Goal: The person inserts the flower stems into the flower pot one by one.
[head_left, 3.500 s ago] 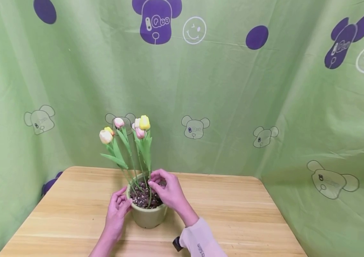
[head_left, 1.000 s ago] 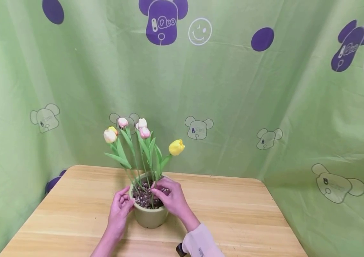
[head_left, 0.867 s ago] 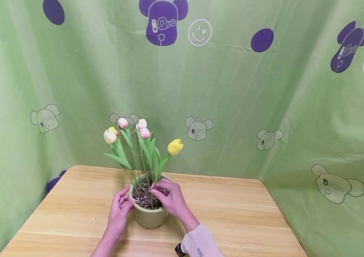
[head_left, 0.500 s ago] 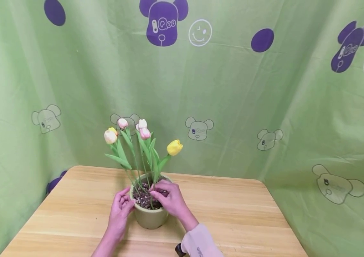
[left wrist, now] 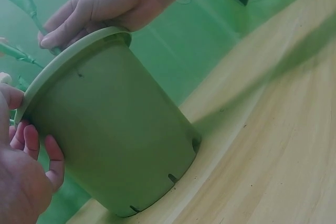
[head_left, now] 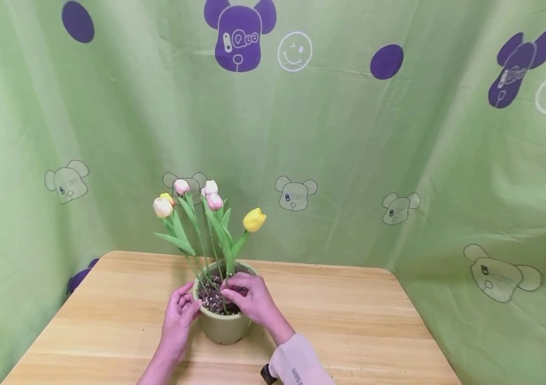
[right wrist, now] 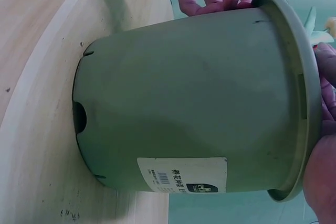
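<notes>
A green plastic flowerpot filled with dark soil stands upright on the table. My left hand grips its rim at the left, thumb over the edge and curled fingers outside, as the left wrist view also shows. With thumb and fingertips my right hand pinches the stem of a yellow tulip low down, just above the soil. That tulip's head leans to the right. Several other tulips, among them a pink tulip and a pale peach tulip, stand in the pot's left and back part.
The wooden table carries the pot left of its middle. A green printed curtain hangs behind and at both sides. A black device sits by the right sleeve. Small dark specks lie near the pot's base.
Since the earliest frame, the yellow tulip's head has swung from the pink group out to the right and lower, then slightly back left. My left hand keeps its place on the rim.
</notes>
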The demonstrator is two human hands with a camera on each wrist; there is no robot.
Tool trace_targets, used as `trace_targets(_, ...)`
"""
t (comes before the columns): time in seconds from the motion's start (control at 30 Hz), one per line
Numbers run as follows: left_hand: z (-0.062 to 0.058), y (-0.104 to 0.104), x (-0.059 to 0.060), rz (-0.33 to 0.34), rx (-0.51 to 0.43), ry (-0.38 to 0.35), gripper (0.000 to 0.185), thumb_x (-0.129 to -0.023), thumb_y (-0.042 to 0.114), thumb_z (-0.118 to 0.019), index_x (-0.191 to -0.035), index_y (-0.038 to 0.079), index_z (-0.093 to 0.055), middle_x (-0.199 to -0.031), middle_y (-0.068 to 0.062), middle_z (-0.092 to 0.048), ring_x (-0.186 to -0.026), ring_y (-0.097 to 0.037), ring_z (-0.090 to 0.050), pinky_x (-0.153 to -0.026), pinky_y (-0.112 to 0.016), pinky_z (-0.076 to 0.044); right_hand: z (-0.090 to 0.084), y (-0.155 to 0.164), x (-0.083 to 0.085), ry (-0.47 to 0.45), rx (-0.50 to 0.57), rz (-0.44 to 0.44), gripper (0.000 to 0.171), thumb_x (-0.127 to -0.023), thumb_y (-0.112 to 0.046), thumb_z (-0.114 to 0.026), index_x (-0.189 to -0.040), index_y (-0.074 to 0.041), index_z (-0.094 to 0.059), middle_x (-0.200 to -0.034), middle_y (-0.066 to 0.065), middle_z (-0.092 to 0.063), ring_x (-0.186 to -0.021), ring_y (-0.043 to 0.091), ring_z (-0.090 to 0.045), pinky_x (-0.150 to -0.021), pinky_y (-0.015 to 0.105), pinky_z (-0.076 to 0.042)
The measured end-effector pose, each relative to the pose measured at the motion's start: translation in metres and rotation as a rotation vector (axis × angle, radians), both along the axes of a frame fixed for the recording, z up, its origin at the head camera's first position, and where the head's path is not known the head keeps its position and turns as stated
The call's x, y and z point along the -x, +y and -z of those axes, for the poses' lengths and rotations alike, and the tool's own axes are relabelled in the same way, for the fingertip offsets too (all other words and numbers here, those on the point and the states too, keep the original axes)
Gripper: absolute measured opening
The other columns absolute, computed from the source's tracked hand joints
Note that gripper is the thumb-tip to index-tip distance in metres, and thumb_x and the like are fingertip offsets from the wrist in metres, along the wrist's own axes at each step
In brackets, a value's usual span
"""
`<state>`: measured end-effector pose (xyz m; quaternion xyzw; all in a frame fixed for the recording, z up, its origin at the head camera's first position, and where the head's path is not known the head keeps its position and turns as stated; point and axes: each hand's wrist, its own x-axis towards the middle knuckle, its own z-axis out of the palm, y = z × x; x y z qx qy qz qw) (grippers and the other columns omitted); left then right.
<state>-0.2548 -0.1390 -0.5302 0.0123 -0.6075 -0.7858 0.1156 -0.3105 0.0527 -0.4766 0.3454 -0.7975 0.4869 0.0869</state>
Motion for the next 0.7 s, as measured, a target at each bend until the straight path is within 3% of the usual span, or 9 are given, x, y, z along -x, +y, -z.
trace_targets(0.4,0.0019,0.0003,-0.0001,0.008,-0.005,-0.022,0.057,-0.1,0.0,-0.056,-0.153,0.0,-0.034,-0.116,-0.009,-0.056,-0.102,-0.01,-0.062,-0.095,-0.023,-0.058,0.0041,-0.0005,0.0014,-0.084,-0.01,-0.007,0.017,-0.094,-0.015,-0.074,-0.105,-0.002,-0.079,-0.097,0.009,-0.074,-0.076,0.004,-0.068,-0.074,0.02,-0.063)
trace_targets(0.7,0.0004,-0.0012,-0.0002,0.006,-0.003,-0.007,0.056,-0.1,-0.001,-0.056,-0.152,0.0,-0.035,-0.114,-0.009,-0.056,-0.101,-0.01,-0.062,-0.094,-0.022,-0.059,-0.0005,-0.0021,-0.0012,-0.169,0.055,0.036,0.013,-0.095,-0.016,-0.075,-0.104,-0.008,-0.077,-0.101,0.008,-0.074,-0.076,0.007,-0.069,-0.069,0.019,-0.062)
